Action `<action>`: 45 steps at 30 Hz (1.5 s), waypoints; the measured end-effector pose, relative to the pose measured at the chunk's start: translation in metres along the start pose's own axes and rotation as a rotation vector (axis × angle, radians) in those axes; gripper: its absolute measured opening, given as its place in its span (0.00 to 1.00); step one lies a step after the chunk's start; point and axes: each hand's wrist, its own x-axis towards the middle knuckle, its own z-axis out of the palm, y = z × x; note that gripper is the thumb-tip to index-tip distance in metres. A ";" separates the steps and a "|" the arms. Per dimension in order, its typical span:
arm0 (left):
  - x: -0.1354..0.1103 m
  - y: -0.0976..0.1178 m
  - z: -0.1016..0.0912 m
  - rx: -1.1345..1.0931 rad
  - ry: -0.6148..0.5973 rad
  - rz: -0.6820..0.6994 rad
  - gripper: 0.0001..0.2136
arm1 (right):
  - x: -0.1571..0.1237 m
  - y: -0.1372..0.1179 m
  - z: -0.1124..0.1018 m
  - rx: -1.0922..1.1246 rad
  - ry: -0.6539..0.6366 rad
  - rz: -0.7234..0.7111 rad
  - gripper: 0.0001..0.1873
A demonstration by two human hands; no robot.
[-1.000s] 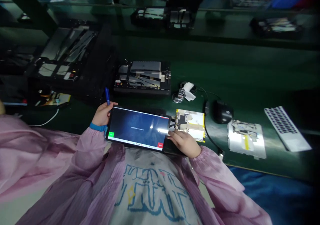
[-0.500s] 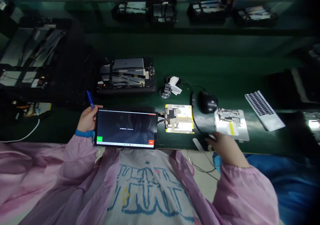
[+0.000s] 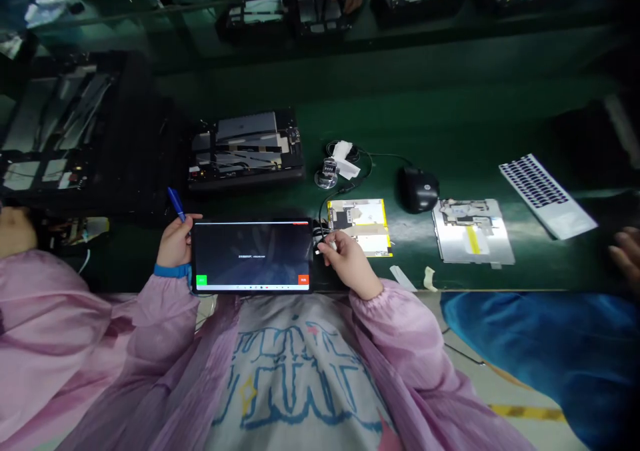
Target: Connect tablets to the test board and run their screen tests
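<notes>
Black tablet (image 3: pixel 251 257): left hand (image 3: pixel 175 242) grips its left edge; right hand (image 3: pixel 349 263) pinches cable (image 3: pixel 345 189) alongside.

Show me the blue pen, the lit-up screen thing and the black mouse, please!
Blue pen (image 3: pixel 176 203): head view, middle of its barrel.
Tablet (image 3: pixel 251 256): head view, middle of its lit screen.
Black mouse (image 3: pixel 418 189): head view, top of its shell.
</notes>
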 end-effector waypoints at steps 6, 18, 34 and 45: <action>-0.003 0.002 0.004 -0.043 0.076 -0.031 0.04 | -0.003 0.008 0.009 0.135 -0.054 0.055 0.17; -0.003 0.002 0.005 -0.056 0.105 -0.022 0.06 | -0.013 0.015 0.016 0.178 -0.080 0.049 0.18; -0.004 0.000 0.006 -0.017 0.109 0.005 0.04 | -0.013 0.017 0.027 0.098 0.005 0.020 0.14; -0.008 -0.006 0.004 0.004 0.083 0.035 0.05 | -0.027 0.016 0.002 -0.240 0.148 -0.302 0.14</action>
